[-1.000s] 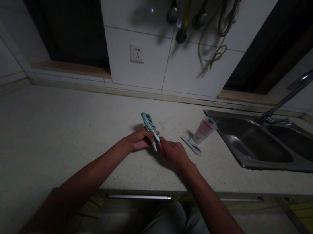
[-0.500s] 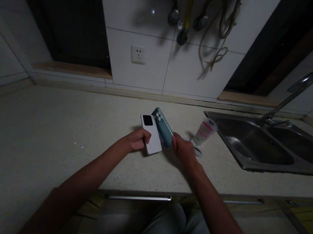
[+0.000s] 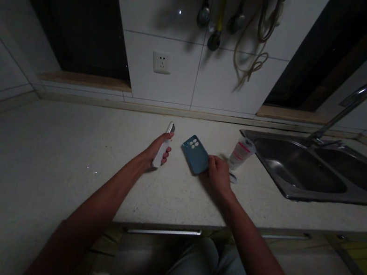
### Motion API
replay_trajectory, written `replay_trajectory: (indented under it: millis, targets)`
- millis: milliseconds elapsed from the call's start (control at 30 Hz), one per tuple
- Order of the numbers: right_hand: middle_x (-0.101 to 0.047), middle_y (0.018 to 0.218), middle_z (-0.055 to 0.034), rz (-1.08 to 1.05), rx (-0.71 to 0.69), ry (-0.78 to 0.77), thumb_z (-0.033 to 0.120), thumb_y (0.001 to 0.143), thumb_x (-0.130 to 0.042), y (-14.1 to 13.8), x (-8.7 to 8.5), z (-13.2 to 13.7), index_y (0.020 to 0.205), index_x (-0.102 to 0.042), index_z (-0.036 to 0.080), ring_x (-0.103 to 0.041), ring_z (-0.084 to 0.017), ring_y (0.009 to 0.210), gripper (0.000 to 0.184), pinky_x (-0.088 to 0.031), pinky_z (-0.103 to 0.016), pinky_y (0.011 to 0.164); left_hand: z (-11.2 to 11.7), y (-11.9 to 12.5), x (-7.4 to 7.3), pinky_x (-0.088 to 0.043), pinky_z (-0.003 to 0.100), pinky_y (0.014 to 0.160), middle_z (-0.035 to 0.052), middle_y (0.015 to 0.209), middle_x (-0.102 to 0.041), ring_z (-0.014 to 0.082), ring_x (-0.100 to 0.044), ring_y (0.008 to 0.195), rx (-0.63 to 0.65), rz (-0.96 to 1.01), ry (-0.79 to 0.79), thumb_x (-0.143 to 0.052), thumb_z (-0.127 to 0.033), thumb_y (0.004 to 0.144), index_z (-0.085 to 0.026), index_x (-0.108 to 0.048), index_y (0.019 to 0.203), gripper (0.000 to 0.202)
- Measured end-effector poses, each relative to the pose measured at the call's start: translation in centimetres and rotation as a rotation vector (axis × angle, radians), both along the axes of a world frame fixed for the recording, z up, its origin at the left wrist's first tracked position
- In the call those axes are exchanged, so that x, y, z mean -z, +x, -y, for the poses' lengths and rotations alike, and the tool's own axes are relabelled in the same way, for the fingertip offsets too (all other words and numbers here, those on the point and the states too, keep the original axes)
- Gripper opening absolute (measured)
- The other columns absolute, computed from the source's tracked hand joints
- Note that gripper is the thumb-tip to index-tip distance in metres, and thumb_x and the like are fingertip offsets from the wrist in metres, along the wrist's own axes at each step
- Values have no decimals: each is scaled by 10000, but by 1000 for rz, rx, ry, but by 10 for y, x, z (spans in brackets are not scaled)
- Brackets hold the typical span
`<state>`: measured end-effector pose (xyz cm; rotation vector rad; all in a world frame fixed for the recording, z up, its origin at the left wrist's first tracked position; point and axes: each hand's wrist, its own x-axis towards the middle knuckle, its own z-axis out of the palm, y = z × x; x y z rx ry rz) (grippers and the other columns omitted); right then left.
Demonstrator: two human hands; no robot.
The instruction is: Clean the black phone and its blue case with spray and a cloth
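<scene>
My left hand (image 3: 157, 149) is closed round a white smartphone (image 3: 162, 151), which is turned nearly edge-on above the counter. To its right, a teal phone case (image 3: 196, 156) with round camera cutouts lies tilted, apart from the phone. The fingers of my right hand (image 3: 218, 171) pinch the case at its right edge. Just beyond that hand stands a clear plastic cup (image 3: 241, 153) with red print. A small dark, flat item (image 3: 232, 178) shows partly beside the right wrist; I cannot make out its kind.
A double steel sink (image 3: 300, 170) with a tall tap (image 3: 341, 108) is set into the counter (image 3: 71, 151) on the right. On the tiled wall are a socket (image 3: 161, 63), hoses and a hanging cord (image 3: 252, 69). Drawer handles (image 3: 163, 232) run below the front edge.
The phone and the case have come apart. My left hand has moved left and turned the phone on edge; my right hand has moved slightly right, with the case now lying flatter.
</scene>
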<state>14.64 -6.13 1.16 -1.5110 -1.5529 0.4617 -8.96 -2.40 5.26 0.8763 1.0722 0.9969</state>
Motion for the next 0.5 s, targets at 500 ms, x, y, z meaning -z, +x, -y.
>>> replay_trajectory:
  millis: [500]
  targets:
    - [-762,880,-146,633,33,-311,376,970,-401,-12,-15,12,867,-762,153,-666,-229,744,436,-303,-298,580,13,8,17,-491,426,900,228,1235,-590,357,-626,1126,-72,-1508,366,-568,-679,808,-146,-479,1315,741]
